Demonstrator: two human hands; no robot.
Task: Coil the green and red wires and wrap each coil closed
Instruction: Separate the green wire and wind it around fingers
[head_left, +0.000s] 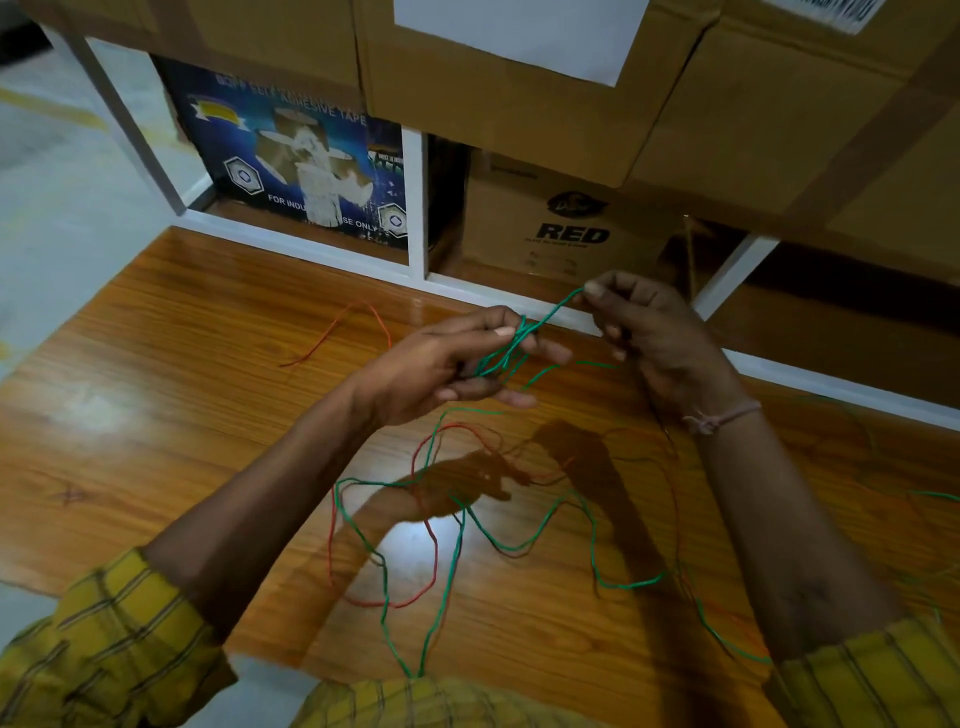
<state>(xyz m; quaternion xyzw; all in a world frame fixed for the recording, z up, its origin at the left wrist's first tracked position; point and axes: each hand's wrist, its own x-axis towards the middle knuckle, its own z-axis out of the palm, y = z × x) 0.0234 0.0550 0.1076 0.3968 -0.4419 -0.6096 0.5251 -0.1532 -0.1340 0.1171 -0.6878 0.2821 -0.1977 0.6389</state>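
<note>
Both hands work above a glossy orange-brown wooden tabletop (156, 415), close to its far edge, where a white metal shelf frame (415, 197) rises just behind. The left hand (452, 364) holds a few small loops of the thin green wire (511, 345), with the thumb pressed on top of the bundle and the other fingers spread loosely underneath. The right hand (654, 332) is raised a little higher and nearer the shelf, thumb and forefinger pinched tight on a twisted stretch of the same green wire that runs taut down to the left hand's loops. The rest of the green wire hangs down and sprawls in loose curves over the middle of the tabletop, tangled across the thin red wire (431, 561), which lies slack in loops between the two forearms; one red end curls alone on the wood to the left of the hands. The shelf holds a dark blue printed adhesive-tape carton (291, 156) and a brown cardboard box marked RED (561, 223), with larger plain cardboard boxes (519, 78) stacked overhead. The left part of the tabletop lies bare up to its left edge, beyond which pale grey floor (57, 182) shows. Yellow checked sleeves (104, 649) cover both arms near the table's near edge.
</note>
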